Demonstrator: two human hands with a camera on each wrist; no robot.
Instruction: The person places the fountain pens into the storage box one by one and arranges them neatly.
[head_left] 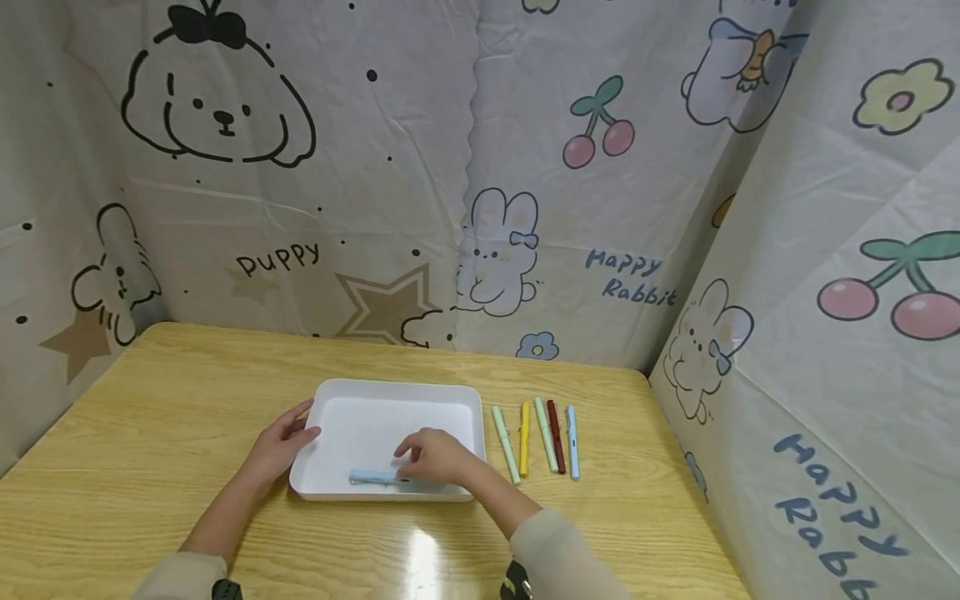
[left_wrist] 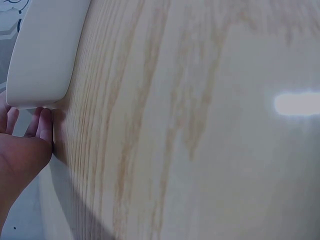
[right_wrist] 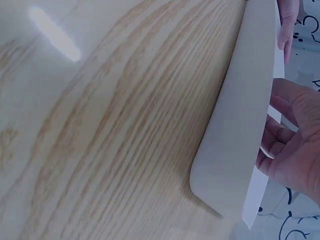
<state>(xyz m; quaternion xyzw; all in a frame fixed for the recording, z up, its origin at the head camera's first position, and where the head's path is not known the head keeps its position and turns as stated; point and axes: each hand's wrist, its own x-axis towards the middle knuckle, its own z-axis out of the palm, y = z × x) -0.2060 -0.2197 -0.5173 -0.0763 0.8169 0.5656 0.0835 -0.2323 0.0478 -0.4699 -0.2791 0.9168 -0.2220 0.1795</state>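
A white rectangular tray lies on the wooden table. At its left side my left hand grips the rim, thumb on top and fingers along the outer wall; the left wrist view shows those fingers under the tray's corner. Inside the tray, a light blue pen lies along the near wall. My right hand is over the pen's right end, with a gap between thumb and index finger, and covers that end. In the right wrist view, the tray wall partly hides the right fingertips.
Right of the tray, several pens lie roughly side by side on the table: light green, yellow, another light green, dark red and light blue. Printed curtains hang behind the table and at its sides.
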